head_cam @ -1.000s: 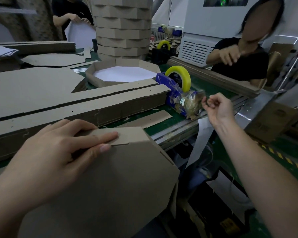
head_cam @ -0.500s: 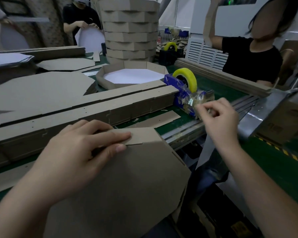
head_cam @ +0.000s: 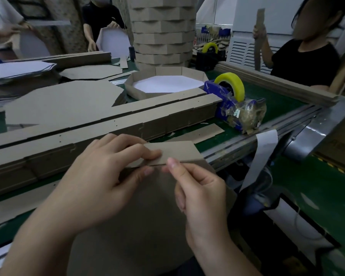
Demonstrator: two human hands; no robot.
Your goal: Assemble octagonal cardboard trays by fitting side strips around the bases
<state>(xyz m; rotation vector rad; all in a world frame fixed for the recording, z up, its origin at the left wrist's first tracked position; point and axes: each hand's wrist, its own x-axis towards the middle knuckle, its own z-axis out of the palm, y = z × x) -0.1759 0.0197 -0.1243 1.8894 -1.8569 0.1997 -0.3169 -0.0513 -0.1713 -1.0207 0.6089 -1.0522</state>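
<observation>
Green bench (head_cam: 277,104) crowded with cardboard; at its near edge the tray base (head_cam: 147,216) tilts toward the worker. Left hand (head_cam: 100,182) pinches the side strip (head_cam: 177,151) against the base's edge, likely steadying the joint. Right hand (head_cam: 201,196) has its fingers curled, fingertips at the seam; I can't tell what they pinch.

A long low wall of stacked strips (head_cam: 127,124) runs across the table (head_cam: 213,143) just beyond the tray (head_cam: 147,206), blocking a straight reach ahead. At its right end stands the tape dispenser (head_cam: 233,102). The narrow green band before the wall holds one loose strip piece (head_cam: 203,132). Right of the table edge the room is open
</observation>
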